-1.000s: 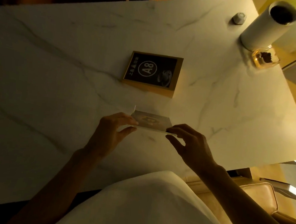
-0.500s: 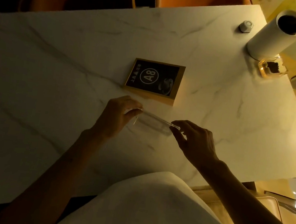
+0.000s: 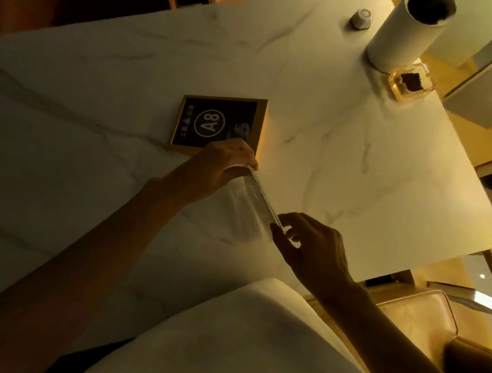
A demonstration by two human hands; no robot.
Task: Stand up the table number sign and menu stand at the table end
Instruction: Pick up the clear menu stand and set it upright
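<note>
Dim, warm yellow light from my upper right; the table (image 3: 361, 174) is brightest at that corner and falls to murky grey-green on the left. Far left background nearly black. My arms read as dark silhouettes. Soft shadow under the clear stand (image 3: 255, 199), faint glint along its edge. Overall soft and grainy. Wide-angle bend toward the edges.

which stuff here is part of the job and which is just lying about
Job: A8 sign, flat on the table; clear stand, held by left hand and right hand.
Lying about: white cylinder, glass jar, small grey knob.
</note>
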